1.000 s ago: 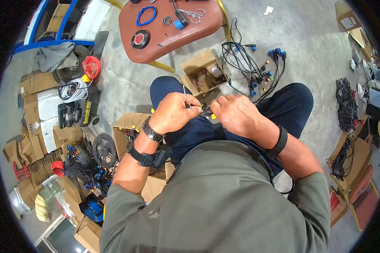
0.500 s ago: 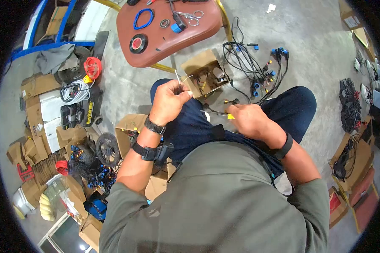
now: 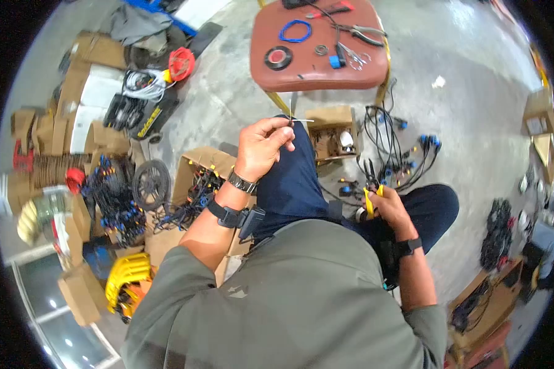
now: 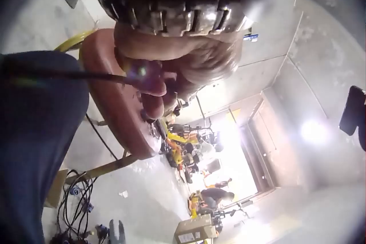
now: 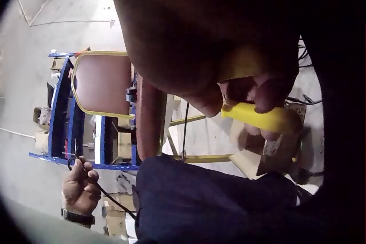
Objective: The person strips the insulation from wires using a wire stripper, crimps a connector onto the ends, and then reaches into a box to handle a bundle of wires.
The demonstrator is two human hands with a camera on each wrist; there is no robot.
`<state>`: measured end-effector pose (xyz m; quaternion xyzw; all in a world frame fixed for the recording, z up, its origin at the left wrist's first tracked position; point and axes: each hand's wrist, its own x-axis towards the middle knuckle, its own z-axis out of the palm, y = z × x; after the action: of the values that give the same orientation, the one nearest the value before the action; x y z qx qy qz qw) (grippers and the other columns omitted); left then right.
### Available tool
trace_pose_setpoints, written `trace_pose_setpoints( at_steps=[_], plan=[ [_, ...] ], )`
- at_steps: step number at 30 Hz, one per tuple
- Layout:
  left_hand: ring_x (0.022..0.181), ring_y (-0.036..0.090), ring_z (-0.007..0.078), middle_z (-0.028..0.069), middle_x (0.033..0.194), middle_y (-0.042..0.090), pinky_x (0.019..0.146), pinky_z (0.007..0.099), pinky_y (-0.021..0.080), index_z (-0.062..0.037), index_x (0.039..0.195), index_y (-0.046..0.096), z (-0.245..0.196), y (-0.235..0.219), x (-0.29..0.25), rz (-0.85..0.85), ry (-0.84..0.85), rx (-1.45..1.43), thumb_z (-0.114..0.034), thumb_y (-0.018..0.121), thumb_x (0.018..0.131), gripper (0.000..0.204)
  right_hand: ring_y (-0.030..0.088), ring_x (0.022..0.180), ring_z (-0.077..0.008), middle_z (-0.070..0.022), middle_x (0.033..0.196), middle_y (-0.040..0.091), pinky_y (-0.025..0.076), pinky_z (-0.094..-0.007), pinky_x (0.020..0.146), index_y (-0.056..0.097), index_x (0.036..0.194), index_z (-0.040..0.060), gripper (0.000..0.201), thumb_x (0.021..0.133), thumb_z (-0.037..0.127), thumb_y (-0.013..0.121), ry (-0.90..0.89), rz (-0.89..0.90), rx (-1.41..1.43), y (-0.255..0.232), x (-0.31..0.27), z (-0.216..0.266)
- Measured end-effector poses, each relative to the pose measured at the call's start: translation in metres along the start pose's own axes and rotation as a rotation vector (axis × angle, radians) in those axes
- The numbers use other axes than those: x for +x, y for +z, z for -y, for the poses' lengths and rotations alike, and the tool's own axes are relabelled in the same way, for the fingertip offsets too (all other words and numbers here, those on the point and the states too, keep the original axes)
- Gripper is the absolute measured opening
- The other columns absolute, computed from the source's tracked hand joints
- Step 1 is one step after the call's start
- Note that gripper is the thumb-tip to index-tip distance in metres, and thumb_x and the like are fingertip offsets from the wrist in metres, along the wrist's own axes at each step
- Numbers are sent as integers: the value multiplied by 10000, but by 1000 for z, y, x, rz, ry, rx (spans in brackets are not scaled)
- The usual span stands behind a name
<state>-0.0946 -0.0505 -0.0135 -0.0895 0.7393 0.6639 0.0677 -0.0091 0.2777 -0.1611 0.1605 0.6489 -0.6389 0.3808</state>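
Note:
My left hand [image 3: 261, 147] is raised over the left thigh and pinches a dark cable [image 5: 116, 202] near its end. Thin wires [image 3: 301, 120] stick out past the fingertips, a pale one pointing right. In the left wrist view the cable [image 4: 68, 75] runs from the fingers across the thigh. Lower and to the right, my right hand [image 3: 393, 208] grips yellow-handled pliers [image 3: 368, 198], their dark jaws pointing away from me and spread apart. In the right wrist view a yellow handle [image 5: 260, 119] shows under the curled fingers.
A brown padded seat [image 3: 320, 71] ahead carries tape [image 3: 278, 58], a blue wire loop [image 3: 295, 31], scissors [image 3: 356, 58] and other pliers [image 3: 366, 35]. An open carton [image 3: 329, 115] stands before my knees, beside black cables [image 3: 381, 135] on the floor. A carton of cables [image 3: 209, 166] is at left.
My hands have moved apart: the right has drawn back to the right with the pliers, now plainly visible. My left hand still holds the cable. The head view has shifted, moving the seat right.

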Motion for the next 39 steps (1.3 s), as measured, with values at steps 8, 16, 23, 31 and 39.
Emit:
trace_pose_setpoints(
  at_steps=[8,16,23,31,39],
  plan=[
    [662,669,108,62,823,698,462,193,451,20,1033,682,-14,-34,-18,-134,76,39,-66,659,904,158,642,691,-140,-58,825,662,511,-278,601,589,1001,12,186,966,195,584,-22,15,-51,7,-8,27],
    [780,678,171,105,892,686,576,241,516,13,1042,645,-48,-78,-12,-287,390,-52,-56,627,923,139,562,757,-221,-136,818,600,466,-364,692,583,1008,-32,278,926,233,570,-434,-121,-551,-1,-5,153],
    [849,679,239,97,953,664,625,293,550,-33,1028,614,-62,-101,8,-289,429,-527,-130,621,954,122,565,1057,-420,-253,1104,607,453,-481,903,550,1251,39,397,888,199,577,-820,-496,-997,-13,73,254],
    [793,682,240,104,925,649,578,292,542,-48,1031,592,-76,-102,18,-174,395,-686,-138,642,939,139,560,1081,-405,-219,1180,591,461,-480,916,548,1282,74,457,857,219,632,-859,-738,-1276,2,119,294],
    [819,618,194,60,964,632,616,264,512,-97,1071,606,-95,-40,16,106,395,-760,-218,601,973,156,599,1133,-235,-161,1215,639,476,-358,957,517,1295,-6,482,910,248,657,-987,163,-576,114,36,231]
  ],
)
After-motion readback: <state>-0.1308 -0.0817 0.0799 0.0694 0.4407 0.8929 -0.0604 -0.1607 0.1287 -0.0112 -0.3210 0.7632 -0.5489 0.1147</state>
